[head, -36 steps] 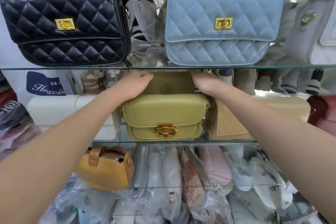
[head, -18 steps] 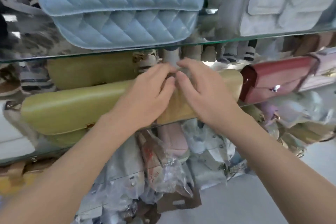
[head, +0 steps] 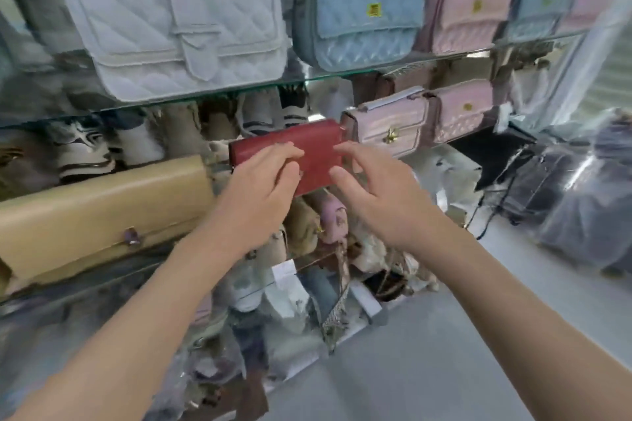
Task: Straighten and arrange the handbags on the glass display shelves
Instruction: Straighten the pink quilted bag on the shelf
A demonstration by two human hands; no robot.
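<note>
Glass shelves (head: 219, 97) run across a shop display, blurred by motion, with a grey floor (head: 427, 369) below to the right and plastic-wrapped stock (head: 588, 215) heaped beside it. On the upper shelf stand a white quilted bag (head: 171, 24), a blue quilted bag (head: 355, 15) with a gold clasp, a pink bag (head: 468, 8), and further right two more, blue and pink, too smeared to tell apart clearly. On the middle shelf a long tan bag (head: 99, 215) sits at the left, and at the right a pale pink bag (head: 390, 121) with a gold clasp stands just beside another pink quilted bag (head: 461, 111). Between the tan bag and the pale pink one is the red bag (head: 307, 147), tilted with its right end higher, near the shelf's front edge. The left hand (head: 260, 188) is on its front face, fingers curled over the lower left part and closed on it. The right hand (head: 372, 188) is at the bag's right end, thumb and fingers spread apart; whether its fingertips actually touch the bag cannot be told through the blur. Behind the bags, rolled socks (head: 82, 154) and wrapped goods fill the back of the shelves.
</note>
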